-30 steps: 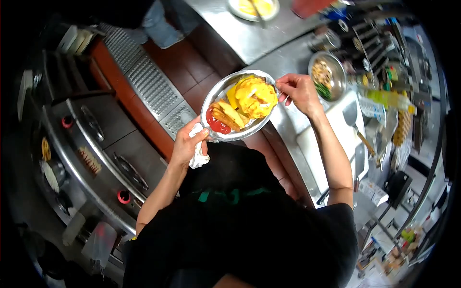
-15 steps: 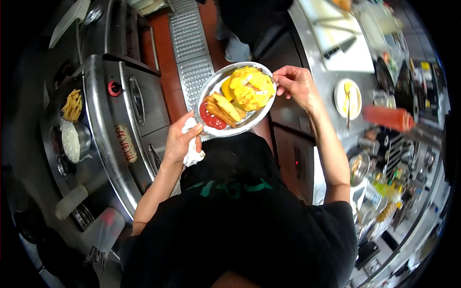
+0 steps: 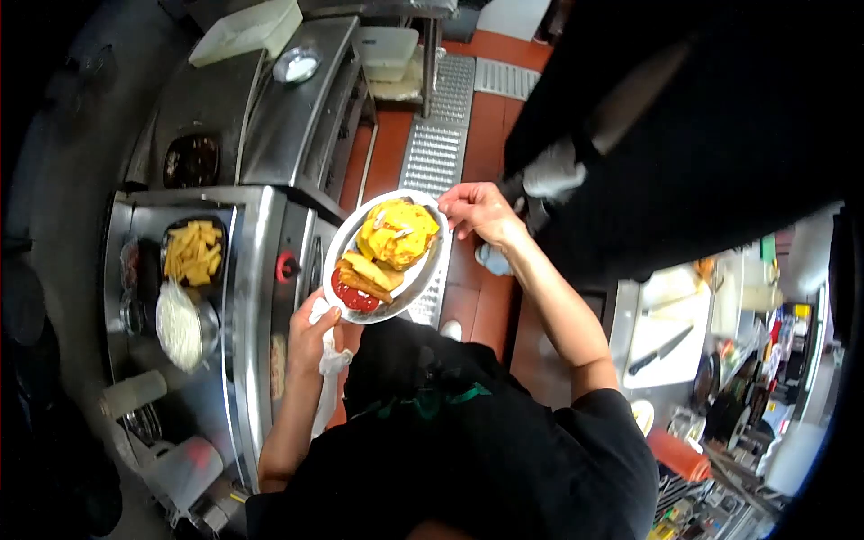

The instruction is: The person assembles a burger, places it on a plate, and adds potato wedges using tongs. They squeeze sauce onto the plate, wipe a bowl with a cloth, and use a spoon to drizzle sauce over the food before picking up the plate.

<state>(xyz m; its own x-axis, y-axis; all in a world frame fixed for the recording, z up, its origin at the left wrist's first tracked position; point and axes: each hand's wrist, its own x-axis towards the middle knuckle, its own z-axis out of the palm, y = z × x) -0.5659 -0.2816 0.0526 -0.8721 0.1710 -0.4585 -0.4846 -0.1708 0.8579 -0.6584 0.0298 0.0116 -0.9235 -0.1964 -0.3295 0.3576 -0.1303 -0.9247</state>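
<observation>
Both my hands hold an oval metal plate (image 3: pixel 418 277) in front of my apron, one at each side. On it sits a mound covered with yellow melted cheese (image 3: pixel 399 232); what is under the cheese is hidden. Thick-cut fries (image 3: pixel 367 275) lie beside the mound, next to a pool of ketchup (image 3: pixel 351 295). My left hand (image 3: pixel 310 340) is closed on the plate's near-left edge, with a crumpled white cloth or paper (image 3: pixel 334 360) in its grasp. The fingers of my right hand (image 3: pixel 481 212) pinch the far-right rim.
A person in black (image 3: pixel 666 153) stands close at the right. On the left counter are a dish of fries (image 3: pixel 193 252) and a bowl of white cream (image 3: pixel 180 326). A knife (image 3: pixel 661 351) lies on a white cutting board (image 3: pixel 681 364) at right, near a red squeeze bottle (image 3: pixel 679 453).
My view has turned, and the plate with both hands now sits further left and lower in it. The person in black fills much more of the upper right. My grip looks the same.
</observation>
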